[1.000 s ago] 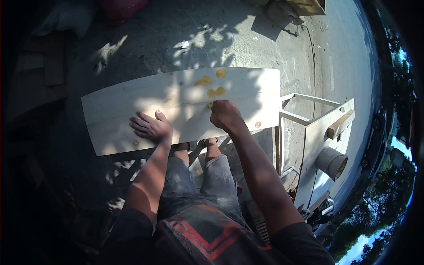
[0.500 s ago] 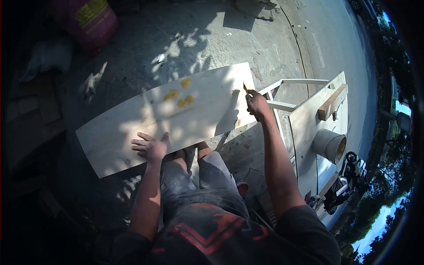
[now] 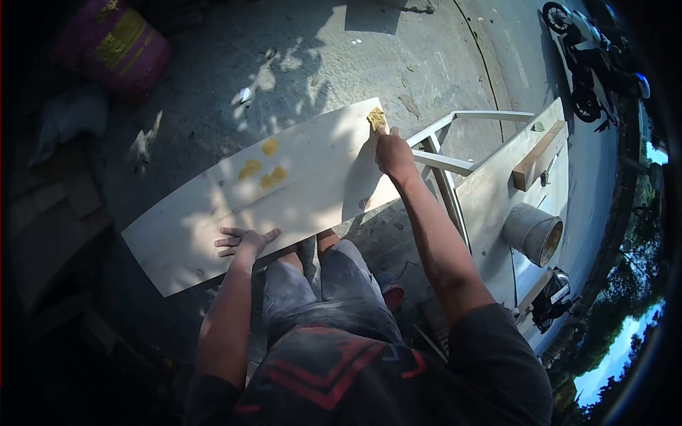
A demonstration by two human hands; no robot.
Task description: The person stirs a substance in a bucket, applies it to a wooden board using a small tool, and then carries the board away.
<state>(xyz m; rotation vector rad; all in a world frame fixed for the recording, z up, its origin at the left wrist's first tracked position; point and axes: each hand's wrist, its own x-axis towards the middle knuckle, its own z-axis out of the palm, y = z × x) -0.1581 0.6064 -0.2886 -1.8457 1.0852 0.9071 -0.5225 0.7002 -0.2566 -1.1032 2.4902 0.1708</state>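
My left hand (image 3: 245,241) lies spread on the board (image 3: 312,167); my right hand (image 3: 394,154), well apart, grips a yellow piece (image 3: 376,119) at its far right corner. The board's long axis runs lower left to upper right, before my legs (image 3: 354,273), its right end pointing toward the white frame (image 3: 446,162). Relative to the first frame, my right hand is shifted from mid-board.

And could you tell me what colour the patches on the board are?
The patches are yellow-ochre, best seen in the head view.
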